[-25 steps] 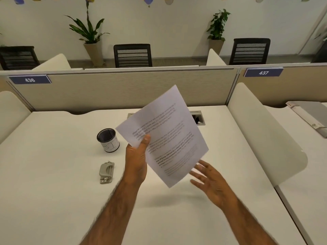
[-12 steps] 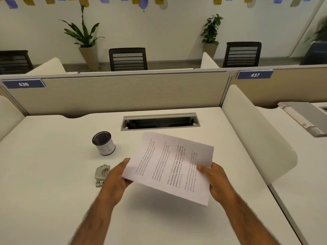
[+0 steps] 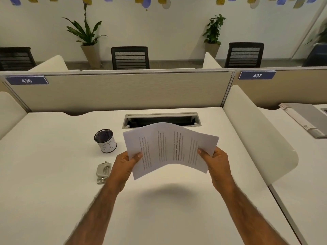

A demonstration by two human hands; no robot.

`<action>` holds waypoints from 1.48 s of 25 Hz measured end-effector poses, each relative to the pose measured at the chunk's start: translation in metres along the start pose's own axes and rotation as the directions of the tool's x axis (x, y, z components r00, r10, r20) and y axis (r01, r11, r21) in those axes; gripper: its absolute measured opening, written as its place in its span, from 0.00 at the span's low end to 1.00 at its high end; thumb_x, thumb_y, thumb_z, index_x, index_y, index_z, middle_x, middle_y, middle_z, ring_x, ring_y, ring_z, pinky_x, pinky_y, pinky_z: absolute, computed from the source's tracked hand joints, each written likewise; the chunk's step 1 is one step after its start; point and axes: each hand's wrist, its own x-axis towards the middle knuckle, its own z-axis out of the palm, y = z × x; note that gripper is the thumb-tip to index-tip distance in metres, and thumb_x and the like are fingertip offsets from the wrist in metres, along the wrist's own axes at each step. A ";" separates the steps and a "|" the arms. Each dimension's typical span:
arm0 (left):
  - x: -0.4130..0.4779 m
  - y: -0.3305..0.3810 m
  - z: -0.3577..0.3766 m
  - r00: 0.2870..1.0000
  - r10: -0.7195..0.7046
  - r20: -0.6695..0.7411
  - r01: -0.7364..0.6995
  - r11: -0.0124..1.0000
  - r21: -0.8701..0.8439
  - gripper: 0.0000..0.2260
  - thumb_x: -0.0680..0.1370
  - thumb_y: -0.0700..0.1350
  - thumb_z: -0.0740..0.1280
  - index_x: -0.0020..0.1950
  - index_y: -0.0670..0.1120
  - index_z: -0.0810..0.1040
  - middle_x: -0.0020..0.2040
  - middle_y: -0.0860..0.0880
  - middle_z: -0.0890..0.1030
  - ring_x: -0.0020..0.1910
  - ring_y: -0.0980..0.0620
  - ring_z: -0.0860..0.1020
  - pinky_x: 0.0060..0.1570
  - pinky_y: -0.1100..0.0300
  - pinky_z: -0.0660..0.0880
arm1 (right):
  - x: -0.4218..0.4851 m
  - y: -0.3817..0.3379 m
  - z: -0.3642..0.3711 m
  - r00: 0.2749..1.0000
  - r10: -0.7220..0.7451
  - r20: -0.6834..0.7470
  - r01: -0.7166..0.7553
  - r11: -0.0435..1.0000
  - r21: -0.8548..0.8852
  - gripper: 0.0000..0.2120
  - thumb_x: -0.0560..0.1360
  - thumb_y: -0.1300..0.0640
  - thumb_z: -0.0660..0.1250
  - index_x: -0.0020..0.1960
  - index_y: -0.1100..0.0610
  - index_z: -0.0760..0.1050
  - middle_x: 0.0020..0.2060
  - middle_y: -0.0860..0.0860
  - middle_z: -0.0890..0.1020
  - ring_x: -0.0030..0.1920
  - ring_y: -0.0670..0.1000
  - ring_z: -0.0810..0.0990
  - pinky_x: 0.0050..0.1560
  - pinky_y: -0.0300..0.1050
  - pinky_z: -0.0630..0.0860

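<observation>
A printed white paper sheet (image 3: 169, 147) hangs above the white desk (image 3: 53, 174), turned sideways and bowed upward in the middle. My left hand (image 3: 123, 167) pinches its left edge with the thumb on top. My right hand (image 3: 215, 163) pinches its right edge the same way. The sheet casts a shadow on the desk below it.
A black mesh cup (image 3: 105, 140) with a white label stands left of the sheet. A grey hole punch (image 3: 103, 172) lies nearer, beside my left wrist. A cable slot (image 3: 161, 119) opens behind the sheet. A curved white divider (image 3: 256, 135) bounds the right side. A grey binder (image 3: 307, 121) lies on the neighbouring desk.
The sheet went from upright in my left hand alone to sideways between both hands. My right hand took its right edge, and the sheet has risen and bowed upward.
</observation>
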 end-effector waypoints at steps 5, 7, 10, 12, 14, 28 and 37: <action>-0.002 0.001 0.000 0.983 0.136 -0.121 -0.130 0.990 0.054 0.07 0.76 0.53 0.71 0.51 0.65 0.85 0.50 0.58 0.87 0.49 0.58 0.85 0.43 0.68 0.81 | -0.001 -0.005 0.006 0.997 -0.072 -0.030 0.073 0.997 0.015 0.10 0.72 0.48 0.71 0.49 0.33 0.82 0.46 0.43 0.87 0.47 0.48 0.86 0.45 0.39 0.84; -0.001 -0.003 -0.003 0.983 0.123 -0.137 -0.115 0.991 0.068 0.07 0.75 0.53 0.73 0.49 0.66 0.85 0.49 0.60 0.88 0.48 0.59 0.85 0.41 0.69 0.80 | -0.001 0.003 0.005 0.998 -0.062 -0.033 0.062 0.998 0.006 0.11 0.74 0.50 0.72 0.49 0.32 0.81 0.46 0.42 0.87 0.47 0.47 0.86 0.43 0.38 0.84; -0.005 -0.032 -0.001 0.984 -0.014 -0.180 0.022 0.999 0.045 0.07 0.76 0.45 0.76 0.47 0.58 0.86 0.45 0.55 0.89 0.47 0.53 0.86 0.40 0.64 0.81 | -0.006 0.030 0.003 1.000 0.007 -0.002 -0.007 0.998 -0.061 0.11 0.78 0.57 0.72 0.52 0.40 0.82 0.44 0.43 0.87 0.48 0.49 0.86 0.41 0.37 0.82; -0.014 -0.054 0.006 0.980 -0.104 -0.171 0.117 0.991 0.067 0.07 0.79 0.41 0.73 0.50 0.53 0.85 0.46 0.53 0.88 0.51 0.45 0.85 0.43 0.59 0.80 | -0.013 0.047 0.004 0.996 0.090 -0.019 -0.091 0.992 -0.083 0.12 0.79 0.61 0.70 0.52 0.44 0.82 0.43 0.41 0.87 0.48 0.49 0.86 0.40 0.35 0.81; -0.021 -0.061 0.013 0.980 -0.118 -0.158 0.135 0.986 0.102 0.06 0.80 0.41 0.71 0.54 0.52 0.83 0.48 0.53 0.87 0.53 0.44 0.85 0.42 0.62 0.81 | -0.017 0.055 0.005 0.990 0.132 -0.049 -0.136 0.987 -0.088 0.15 0.79 0.63 0.68 0.50 0.42 0.81 0.42 0.38 0.87 0.47 0.44 0.86 0.39 0.31 0.79; -0.014 -0.037 0.025 0.979 -0.061 -0.195 0.098 0.978 0.186 0.08 0.81 0.41 0.70 0.52 0.55 0.81 0.47 0.55 0.85 0.52 0.44 0.85 0.43 0.60 0.80 | -0.011 0.038 -0.003 0.996 0.048 -0.073 -0.066 0.958 -0.278 0.10 0.78 0.61 0.69 0.50 0.46 0.80 0.46 0.47 0.87 0.47 0.48 0.86 0.41 0.34 0.80; 0.008 0.054 0.030 0.959 0.082 0.271 -0.274 0.513 0.813 0.10 0.83 0.48 0.62 0.56 0.60 0.82 0.46 0.58 0.85 0.47 0.53 0.82 0.44 0.57 0.80 | 0.008 -0.045 0.013 0.942 0.007 0.335 0.280 0.531 -0.800 0.20 0.76 0.49 0.72 0.68 0.46 0.76 0.65 0.47 0.80 0.60 0.50 0.79 0.63 0.48 0.76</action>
